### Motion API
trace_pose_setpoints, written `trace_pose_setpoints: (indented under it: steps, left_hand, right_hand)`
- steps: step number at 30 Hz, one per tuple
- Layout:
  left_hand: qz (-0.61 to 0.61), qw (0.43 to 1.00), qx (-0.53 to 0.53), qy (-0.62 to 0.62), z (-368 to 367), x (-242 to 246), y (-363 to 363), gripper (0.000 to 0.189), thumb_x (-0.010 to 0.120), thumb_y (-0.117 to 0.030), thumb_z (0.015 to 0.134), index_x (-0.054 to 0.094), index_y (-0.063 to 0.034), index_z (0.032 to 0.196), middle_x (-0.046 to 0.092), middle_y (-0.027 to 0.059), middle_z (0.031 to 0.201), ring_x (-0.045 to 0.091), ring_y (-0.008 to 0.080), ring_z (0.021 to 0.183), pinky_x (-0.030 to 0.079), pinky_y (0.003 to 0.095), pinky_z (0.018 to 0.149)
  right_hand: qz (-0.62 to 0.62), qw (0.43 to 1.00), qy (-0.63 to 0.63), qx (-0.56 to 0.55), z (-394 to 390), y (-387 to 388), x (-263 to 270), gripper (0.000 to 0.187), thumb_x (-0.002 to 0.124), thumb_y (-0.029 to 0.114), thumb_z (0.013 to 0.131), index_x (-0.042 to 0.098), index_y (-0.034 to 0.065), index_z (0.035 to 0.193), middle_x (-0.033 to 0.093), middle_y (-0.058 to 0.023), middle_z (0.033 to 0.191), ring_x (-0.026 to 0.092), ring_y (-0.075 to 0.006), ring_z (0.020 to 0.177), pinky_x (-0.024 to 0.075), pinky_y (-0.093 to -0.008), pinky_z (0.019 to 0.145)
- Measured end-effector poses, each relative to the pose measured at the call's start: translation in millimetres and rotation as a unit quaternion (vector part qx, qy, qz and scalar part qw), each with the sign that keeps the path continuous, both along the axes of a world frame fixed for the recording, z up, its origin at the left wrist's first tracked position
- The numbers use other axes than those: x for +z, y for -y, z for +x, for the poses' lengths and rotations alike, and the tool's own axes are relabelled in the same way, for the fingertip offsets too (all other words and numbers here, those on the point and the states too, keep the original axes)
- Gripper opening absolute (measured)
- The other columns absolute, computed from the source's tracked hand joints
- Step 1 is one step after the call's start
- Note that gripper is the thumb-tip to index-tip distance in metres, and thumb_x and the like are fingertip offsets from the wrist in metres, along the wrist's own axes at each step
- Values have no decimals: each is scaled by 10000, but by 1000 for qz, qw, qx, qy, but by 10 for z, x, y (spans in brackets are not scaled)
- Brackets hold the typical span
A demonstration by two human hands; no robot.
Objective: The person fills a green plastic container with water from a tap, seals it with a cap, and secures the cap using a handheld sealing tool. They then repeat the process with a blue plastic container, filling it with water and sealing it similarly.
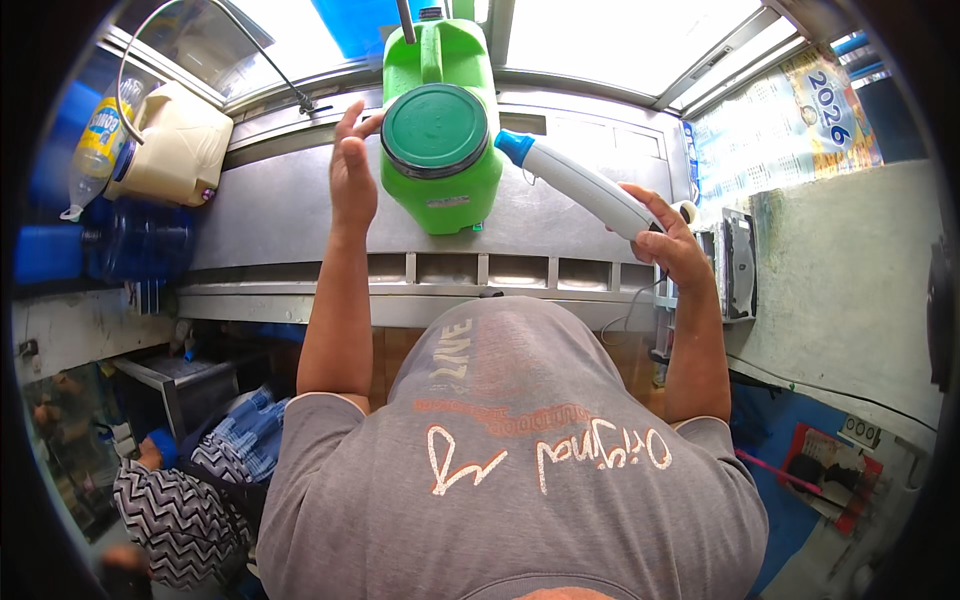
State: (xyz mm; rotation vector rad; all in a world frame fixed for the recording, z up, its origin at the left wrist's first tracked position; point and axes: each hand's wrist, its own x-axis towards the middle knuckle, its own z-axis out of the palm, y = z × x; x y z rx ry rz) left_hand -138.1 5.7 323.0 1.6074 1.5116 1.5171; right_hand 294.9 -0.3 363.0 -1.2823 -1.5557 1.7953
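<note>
A green plastic water jug point(431, 206) with a moulded handle stands on the stainless steel counter. A wide dark green screw cap point(435, 126) closes its near opening, with a clear or dark band around the cap's rim. My left hand point(354, 169) is raised at the jug's left side, fingers apart and holding nothing. Its fingertips are by the cap's edge; whether they touch cannot be told. My right hand point(667, 236) grips the rear end of a light grey corded heat gun point(585, 184). The tool's blue nozzle point(514, 147) points at the jug's right side, close to it.
A metal faucet point(406, 22) comes down by the jug's handle. On the left are a cream jug point(176, 142), a plastic bottle point(101, 142) and a blue water container point(146, 240). The counter's front rail point(480, 309) crosses before me. A person in patterned clothing point(180, 517) is at lower left.
</note>
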Motion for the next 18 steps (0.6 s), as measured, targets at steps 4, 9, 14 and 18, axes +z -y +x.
trace_pose_setpoints:
  steps: [4,9,14,18]
  left_hand:
    - [-12,999,32,-4,-47,19,54,1001,181,-826,883,376,-38,1468,600,173,1293,443,276,1336,190,451,1173]
    - [21,999,-13,30,58,-12,-64,1022,198,-834,876,327,-31,1494,567,222,1324,424,297,1348,182,432,1178]
    - [-5,1000,9,-4,-34,32,38,1019,198,-829,883,374,-12,1466,590,186,1290,472,269,1298,208,429,1163]
    - [12,1000,-9,8,-10,33,-13,1019,210,-828,883,346,-15,1481,566,180,1315,458,271,1311,202,430,1164]
  right_hand:
    - [116,991,-23,61,-59,51,-31,798,743,344,671,534,60,1387,659,-123,1099,589,-122,790,483,-273,727]
    - [30,997,-71,-28,-83,87,-67,749,721,328,697,545,67,1377,664,-94,1060,547,-92,707,477,-249,686]
    - [123,991,-52,21,-105,129,-49,771,662,229,703,476,47,1429,649,-72,1005,495,-50,633,441,-214,590]
    - [76,996,-43,-15,-144,147,30,761,668,244,677,519,55,1398,639,-61,1018,534,-83,734,465,-254,697]
